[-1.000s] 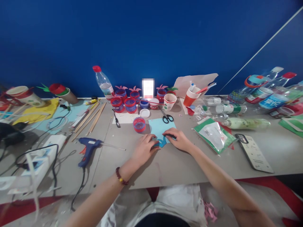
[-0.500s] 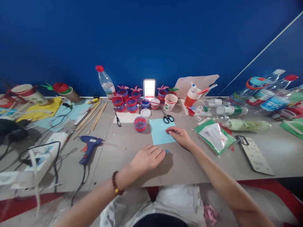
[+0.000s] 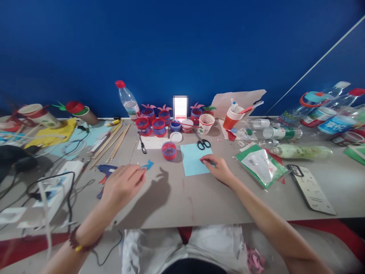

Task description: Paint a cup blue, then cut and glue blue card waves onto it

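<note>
Between the fingertips of my left hand (image 3: 124, 184) is a small blue paper piece (image 3: 148, 164), held above the table and partly over the blue glue gun (image 3: 107, 170). My right hand (image 3: 219, 169) rests at the right edge of a light blue sheet (image 3: 194, 163), its thumb and fingers close together; whether anything is between them is too small to tell. Black-handled scissors (image 3: 203, 144) lie at the sheet's top edge. A red and purple ring-shaped cup (image 3: 169, 151) stands left of the sheet.
Decorated cups (image 3: 159, 127), a white paper cup (image 3: 206, 123) and a capped bottle (image 3: 128, 99) stand along the wall. Wooden sticks (image 3: 111, 142) and a power strip (image 3: 61, 186) lie left. A green packet (image 3: 261, 165), a phone (image 3: 310, 189) and plastic bottles (image 3: 305, 150) lie right.
My left hand has moved left and lifted from the table's middle with the blue paper piece, now partly covering the glue gun. My right hand has barely moved.
</note>
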`<state>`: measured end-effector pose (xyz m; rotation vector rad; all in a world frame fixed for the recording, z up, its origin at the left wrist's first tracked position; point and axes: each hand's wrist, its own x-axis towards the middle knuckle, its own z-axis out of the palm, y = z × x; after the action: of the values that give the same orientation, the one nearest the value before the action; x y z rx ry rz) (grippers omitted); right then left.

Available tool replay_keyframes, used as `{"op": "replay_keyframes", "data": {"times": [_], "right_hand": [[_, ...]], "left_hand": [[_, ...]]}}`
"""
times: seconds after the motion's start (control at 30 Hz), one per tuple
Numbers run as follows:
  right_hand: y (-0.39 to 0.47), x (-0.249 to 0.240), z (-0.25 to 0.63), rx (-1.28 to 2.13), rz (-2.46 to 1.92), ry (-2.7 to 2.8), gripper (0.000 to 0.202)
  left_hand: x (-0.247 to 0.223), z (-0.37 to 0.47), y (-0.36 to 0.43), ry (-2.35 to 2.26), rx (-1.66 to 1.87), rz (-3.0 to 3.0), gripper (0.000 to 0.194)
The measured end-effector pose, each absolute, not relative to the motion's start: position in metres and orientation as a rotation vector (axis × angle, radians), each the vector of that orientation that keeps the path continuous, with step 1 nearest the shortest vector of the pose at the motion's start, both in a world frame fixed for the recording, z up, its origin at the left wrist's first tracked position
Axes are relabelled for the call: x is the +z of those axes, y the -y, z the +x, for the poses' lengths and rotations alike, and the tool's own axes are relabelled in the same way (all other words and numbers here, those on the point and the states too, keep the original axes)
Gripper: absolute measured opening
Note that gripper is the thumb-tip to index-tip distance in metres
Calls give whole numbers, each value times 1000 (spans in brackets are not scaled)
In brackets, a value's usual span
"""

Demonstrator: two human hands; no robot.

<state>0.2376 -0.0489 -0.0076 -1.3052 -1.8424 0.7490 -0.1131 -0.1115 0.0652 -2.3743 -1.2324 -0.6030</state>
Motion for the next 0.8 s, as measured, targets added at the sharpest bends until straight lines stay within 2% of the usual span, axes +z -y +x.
{"op": "replay_keyframes", "data": {"times": [0.17, 0.37, 0.47, 0.6, 0.8], "right_hand": [[48, -9, 239, 708, -1261, 1885, 19], [49, -8, 242, 658, -1202, 1996, 19], [52, -5, 243, 637, -1155, 2136, 31], [54, -4, 242, 570, -1180, 2310, 45], [51, -9, 241, 496, -1136, 2313, 31]], "left_hand": [[69, -112, 65, 1286, -384, -2337, 20], [46, -111, 20, 1327, -90, -2352, 20], [43, -112, 11, 1451, -17, -2394, 22], [48, -112, 12, 1655, 36, -2405, 22], [76, -77, 61, 1846, -1, -2421, 24]]}}
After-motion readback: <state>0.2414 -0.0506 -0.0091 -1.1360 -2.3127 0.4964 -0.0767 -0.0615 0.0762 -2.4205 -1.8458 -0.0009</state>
